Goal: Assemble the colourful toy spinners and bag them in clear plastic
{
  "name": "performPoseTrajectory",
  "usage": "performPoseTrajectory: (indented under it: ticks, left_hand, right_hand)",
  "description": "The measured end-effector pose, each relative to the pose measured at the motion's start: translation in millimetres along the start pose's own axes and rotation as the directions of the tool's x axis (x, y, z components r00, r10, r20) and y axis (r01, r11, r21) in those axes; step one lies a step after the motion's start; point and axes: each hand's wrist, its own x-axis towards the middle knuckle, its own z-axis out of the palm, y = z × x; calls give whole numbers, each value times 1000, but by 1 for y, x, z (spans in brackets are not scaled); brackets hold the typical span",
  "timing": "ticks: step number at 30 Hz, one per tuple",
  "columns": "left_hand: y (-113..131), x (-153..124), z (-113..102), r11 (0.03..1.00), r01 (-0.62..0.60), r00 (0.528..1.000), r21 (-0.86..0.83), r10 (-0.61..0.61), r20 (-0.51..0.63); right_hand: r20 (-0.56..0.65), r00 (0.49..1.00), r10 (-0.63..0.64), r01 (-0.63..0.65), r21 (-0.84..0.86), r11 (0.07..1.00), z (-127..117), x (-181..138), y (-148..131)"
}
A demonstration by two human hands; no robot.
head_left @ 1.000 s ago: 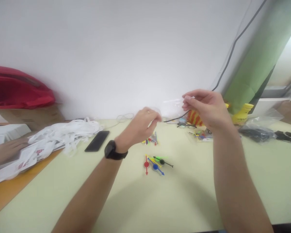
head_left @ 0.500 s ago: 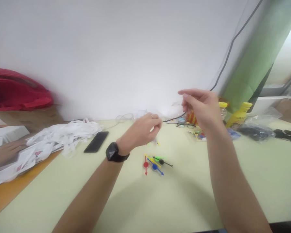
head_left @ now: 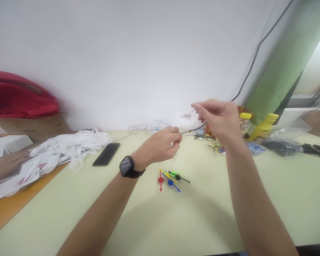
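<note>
Both of my hands are raised above the pale green table (head_left: pixel 256 220). My right hand (head_left: pixel 218 119) is pinched shut on a thin clear plastic piece (head_left: pixel 187 114) that sticks out to the left of its fingertips. My left hand (head_left: pixel 160 145), with a black watch (head_left: pixel 128 167) on its wrist, is lower and to the left, its fingers pinched together on something too small to make out. Below the hands, a small cluster of coloured plastic pins (head_left: pixel 170 179) in red, blue, yellow, green and black lies on the table.
A black phone (head_left: pixel 106 154) lies beside a pile of white strips (head_left: pixel 69 144). Another person's hand (head_left: pixel 2 164) rests at far left under a red bag (head_left: pixel 18 96). Glasses (head_left: pixel 205 137), yellow-capped bottles (head_left: pixel 264 126), a bag of black parts (head_left: pixel 282 145) and a green roll (head_left: pixel 282 60) stand at back right.
My left hand has moved up and right toward the right hand. My right hand has shifted left. The small coloured pieces seen under the left hand a second ago no longer show.
</note>
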Motion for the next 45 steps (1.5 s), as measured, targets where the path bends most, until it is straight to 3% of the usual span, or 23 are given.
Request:
performPoseTrajectory:
  ticks: [6,12,17,22,29,33,35,38,41,43,45]
  left_hand:
    - [4,1,0,1000,-17,1000,8,18,-8]
    - [4,-1,1,999,-26,1000,31,27,-4]
    - [2,-2,0,999,-35,999,25,36,-27]
    - [-1,-2,-5,1000,-18,998,7,18,-67]
    - [-6,-1,-9,998,-10,994,-64,2,-110]
    - [-5,0,-11,988,-11,994,-155,-6,-107]
    - [-5,0,-10,980,-16,994,-198,-6,-109]
    - [-4,0,-7,970,-17,979,-242,-34,-203]
    - [-10,2,0,944,6,930,-330,-127,-345]
    - [-20,1,5,903,20,916,-429,-189,-354]
    - [-32,0,9,850,40,937,-525,-215,-277]
  right_hand:
    - [-20,999,-31,28,-115,993,5,-1,-3]
    - [29,996,-84,89,-359,929,18,-3,5]
    - [168,986,-2,89,-511,855,28,-6,11]
    - [228,972,62,81,-568,819,24,-6,12]
    - [266,953,145,-6,-462,887,10,-7,11]
    - [389,863,322,-225,-276,935,3,-7,12]
    - [417,844,337,-278,-196,940,2,-6,14]
    - [401,873,277,-249,-122,961,2,-5,16]
    - [370,910,186,-170,-76,983,2,-3,13]
    - [393,913,112,-99,-53,994,-1,-3,10]
    - [454,889,58,-36,-57,998,-7,-3,6]
